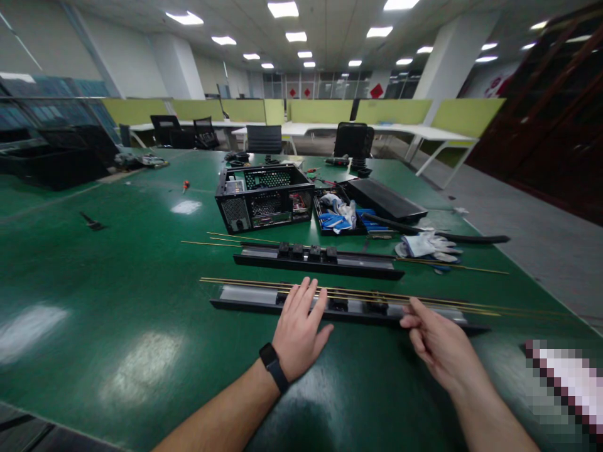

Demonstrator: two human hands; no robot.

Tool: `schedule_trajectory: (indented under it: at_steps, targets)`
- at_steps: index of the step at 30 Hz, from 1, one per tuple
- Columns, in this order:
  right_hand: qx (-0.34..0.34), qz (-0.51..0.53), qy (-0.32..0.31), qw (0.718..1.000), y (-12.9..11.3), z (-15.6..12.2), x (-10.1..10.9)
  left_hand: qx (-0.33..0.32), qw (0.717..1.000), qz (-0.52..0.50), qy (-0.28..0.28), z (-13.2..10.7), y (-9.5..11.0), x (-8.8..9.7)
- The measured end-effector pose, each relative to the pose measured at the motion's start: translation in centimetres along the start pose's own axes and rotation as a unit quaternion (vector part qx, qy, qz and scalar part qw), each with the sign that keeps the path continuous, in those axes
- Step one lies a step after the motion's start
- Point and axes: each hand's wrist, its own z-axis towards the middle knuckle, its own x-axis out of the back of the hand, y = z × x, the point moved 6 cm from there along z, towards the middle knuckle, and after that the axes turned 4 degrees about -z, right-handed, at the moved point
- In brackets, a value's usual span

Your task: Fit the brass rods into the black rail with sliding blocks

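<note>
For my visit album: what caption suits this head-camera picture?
The left hand rests on brass rods over a black strip; right hand touches its edge, computer case behind.

Desk (117,282) left half: open well back from the near edge; I note only a small tool (92,221) and a screwdriver (186,184) there. Band along the near edge, in front of the near strip (249,300): bare. Rods (424,302) lie along that strip's top, blocking a straight drop onto it. Narrow gap up to the far strip (320,258). Behind it, case (264,198), tray (336,216), gloves (428,245) and hose (452,236) crowd toward the right edge.
</note>
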Motion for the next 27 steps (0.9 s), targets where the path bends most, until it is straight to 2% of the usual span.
schedule_trajectory:
  at_steps: [6,11,14,27]
  targets:
    - [0.014,0.025,0.016,0.999,-0.2,0.2,0.3,-0.003,1.0,-0.002,-0.003,0.0,0.0,0.0]
    - [0.037,0.064,0.094,0.993,-0.7,1.0,2.3,-0.003,1.0,-0.005,-0.007,-0.1,0.0,-0.1]
    - [0.036,0.061,0.117,0.991,-1.0,1.0,2.9,-0.002,1.0,-0.003,-0.007,-0.1,0.0,-0.1]
    - [-0.002,0.015,0.002,1.0,-0.4,0.1,0.3,-0.001,1.0,-0.007,-0.002,0.0,0.0,0.0]
